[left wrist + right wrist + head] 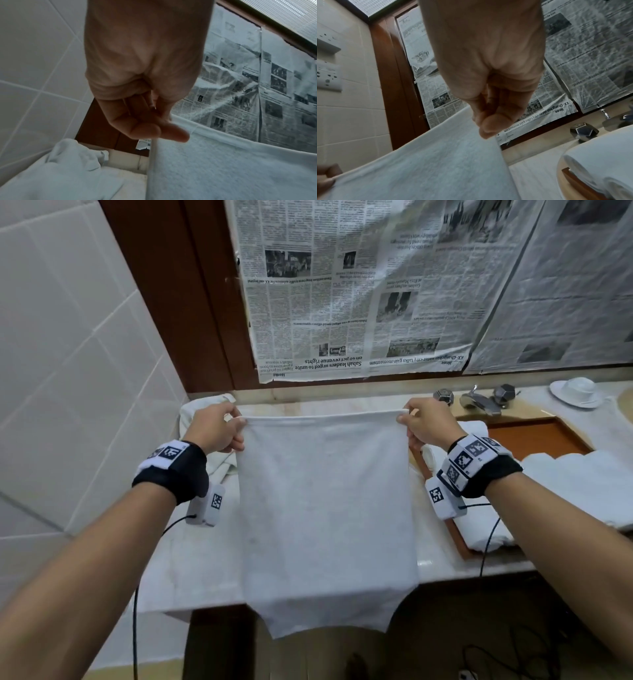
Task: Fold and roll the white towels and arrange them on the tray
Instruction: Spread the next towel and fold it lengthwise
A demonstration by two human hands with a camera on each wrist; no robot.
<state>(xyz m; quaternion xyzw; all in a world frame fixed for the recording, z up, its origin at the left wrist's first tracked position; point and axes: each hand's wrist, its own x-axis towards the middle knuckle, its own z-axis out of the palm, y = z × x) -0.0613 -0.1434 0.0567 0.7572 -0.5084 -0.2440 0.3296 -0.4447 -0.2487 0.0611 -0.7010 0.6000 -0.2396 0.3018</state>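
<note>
Overhead, newspaper point(359, 285) above the marble counter point(191, 563).

White towel point(325, 508): held spread flat by its two top corners, upper edge taut and level, lower part hanging past the counter point(191, 570) front edge. Rolled towels point(493, 529): lying in the brown wooden tray point(534, 436), at its near end. Crumpled towels point(212, 436): heaped at the counter's left rear.

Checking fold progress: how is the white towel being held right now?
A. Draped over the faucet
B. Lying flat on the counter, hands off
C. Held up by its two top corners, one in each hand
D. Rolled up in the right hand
C: the left hand and right hand each pinch a top corner of the white towel, which hangs spread between them.
</note>
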